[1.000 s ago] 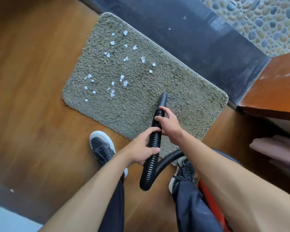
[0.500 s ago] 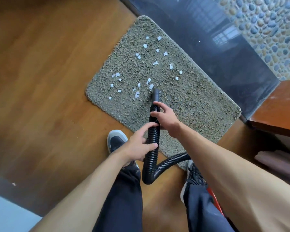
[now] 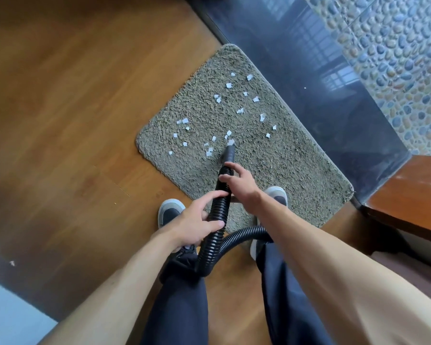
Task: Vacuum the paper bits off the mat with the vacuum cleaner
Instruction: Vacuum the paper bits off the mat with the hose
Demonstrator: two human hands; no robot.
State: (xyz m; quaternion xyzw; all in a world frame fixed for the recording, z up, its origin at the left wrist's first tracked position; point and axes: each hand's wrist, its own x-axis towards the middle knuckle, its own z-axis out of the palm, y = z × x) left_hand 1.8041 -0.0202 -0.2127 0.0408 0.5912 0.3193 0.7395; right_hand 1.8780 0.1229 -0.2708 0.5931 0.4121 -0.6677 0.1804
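Working the nozzle (image 3: 229, 153) into the paper bits (image 3: 210, 145) on the mat (image 3: 271, 155): left hand (image 3: 195, 224) wraps the hose (image 3: 218, 207), right hand (image 3: 241, 185) looks half-open, fingers resting on it, tho hard to tell. Go slow w/ the tip low, sweeping row by row.

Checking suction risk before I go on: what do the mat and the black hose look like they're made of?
Mat: looks like a shaggy grey-green textile pile, matte, with loose tufted fibres; the exact fibre can't be told. Hose: probably flexible plastic, black with a slight sheen, ribbed in rings and bent in a loop. Its nozzle is smooth.
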